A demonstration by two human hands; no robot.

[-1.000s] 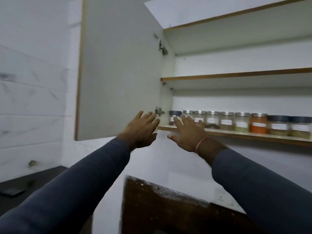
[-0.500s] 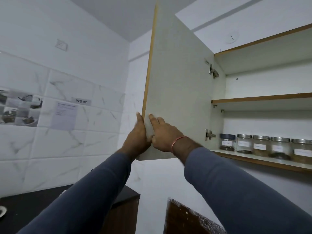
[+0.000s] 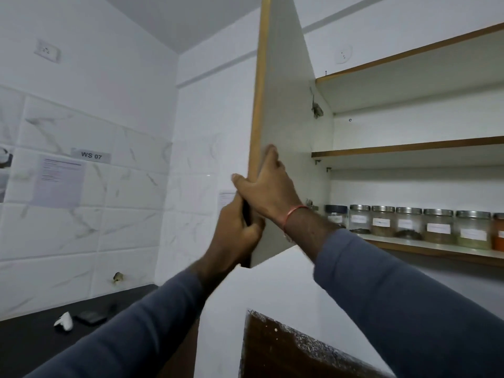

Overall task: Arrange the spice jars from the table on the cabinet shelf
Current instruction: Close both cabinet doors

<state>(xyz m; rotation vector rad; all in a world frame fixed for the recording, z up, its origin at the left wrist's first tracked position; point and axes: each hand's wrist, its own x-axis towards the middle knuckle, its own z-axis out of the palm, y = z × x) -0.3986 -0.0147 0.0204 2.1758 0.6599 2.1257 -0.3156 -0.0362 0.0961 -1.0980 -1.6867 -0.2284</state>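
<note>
Head view: cabinet door (image 3: pixel 283 126) is gripped at its free edge by both hands, swung partway. Cabinet shelf (image 3: pixel 436 248) carries the spice jars (image 3: pixel 409 223) in one row, lids on, so arranging looks done; closing the door is judged the step in hand. Next move calls for a steady push toward the frame with fingers cleared first. Right hand (image 3: pixel 268 190) is wrapped over the edge, holding the door; left hand (image 3: pixel 236 231) clasps the edge lower down. Wall tag (image 3: pixel 91 155) reads "WS 07". Jar labels and the posted sheet (image 3: pixel 58 181) are too blurred to read.
</note>
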